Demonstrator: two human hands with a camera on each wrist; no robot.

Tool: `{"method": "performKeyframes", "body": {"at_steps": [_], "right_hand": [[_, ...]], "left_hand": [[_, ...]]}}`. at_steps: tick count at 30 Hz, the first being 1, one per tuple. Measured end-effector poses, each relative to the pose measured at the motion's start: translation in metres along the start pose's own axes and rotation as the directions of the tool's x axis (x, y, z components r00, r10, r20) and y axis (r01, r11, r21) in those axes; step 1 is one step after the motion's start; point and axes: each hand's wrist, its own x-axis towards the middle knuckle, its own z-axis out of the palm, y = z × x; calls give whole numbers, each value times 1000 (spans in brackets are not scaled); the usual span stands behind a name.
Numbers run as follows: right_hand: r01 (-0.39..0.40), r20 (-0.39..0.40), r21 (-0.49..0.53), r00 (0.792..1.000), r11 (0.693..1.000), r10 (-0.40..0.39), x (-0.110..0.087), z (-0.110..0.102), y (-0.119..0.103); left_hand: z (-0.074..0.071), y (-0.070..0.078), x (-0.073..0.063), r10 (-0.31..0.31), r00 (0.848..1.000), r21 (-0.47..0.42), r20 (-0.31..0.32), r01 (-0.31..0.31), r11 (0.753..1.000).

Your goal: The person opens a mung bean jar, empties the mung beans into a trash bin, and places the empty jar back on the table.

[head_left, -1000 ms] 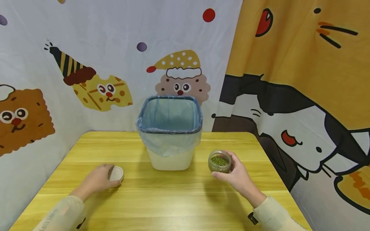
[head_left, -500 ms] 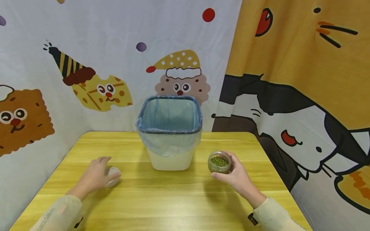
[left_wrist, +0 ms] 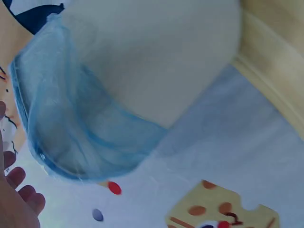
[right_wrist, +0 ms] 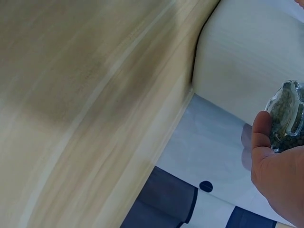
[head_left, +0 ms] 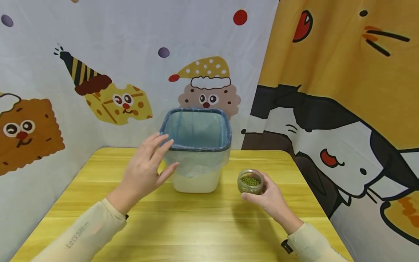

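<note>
My right hand (head_left: 273, 202) grips an uncovered glass jar (head_left: 246, 189) of small green beans, held upright to the right of the bin. In the right wrist view, the thumb (right_wrist: 261, 130) presses on the side of the jar (right_wrist: 282, 107). At the left rim of a white bin (head_left: 196, 184), my left hand (head_left: 141, 168) is raised with its fingers spread and nothing in its grasp. Whether its fingertips touch the rim I cannot tell. A bluish plastic bag (head_left: 196, 160) lines the bin and folds over its rim. In the left wrist view, fingers (left_wrist: 33, 197) appear beside the bag (left_wrist: 71, 123).
The wooden table (head_left: 196, 225) carries the bin near its back edge. Behind it hangs a white cloth (head_left: 131, 22) printed with cartoon food, and a yellow one (head_left: 327, 65) with cartoon animals covers the right side.
My left hand has let go of a round white lid on the table and risen right to the bin's rim. The lid is out of sight now. My right hand holds nearly still.
</note>
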Motion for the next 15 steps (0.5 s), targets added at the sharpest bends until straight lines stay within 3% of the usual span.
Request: {"method": "performKeyframes", "body": {"at_steps": [6, 15], "right_hand": [[-2, -9, -67, 1000, 998, 1, 6, -4, -7], [55, -46, -194, 997, 980, -65, 46, -36, -42]], "left_hand": [[13, 8, 0, -28, 994, 56, 105, 22, 998], [22, 18, 7, -60, 995, 86, 84, 53, 995]]}}
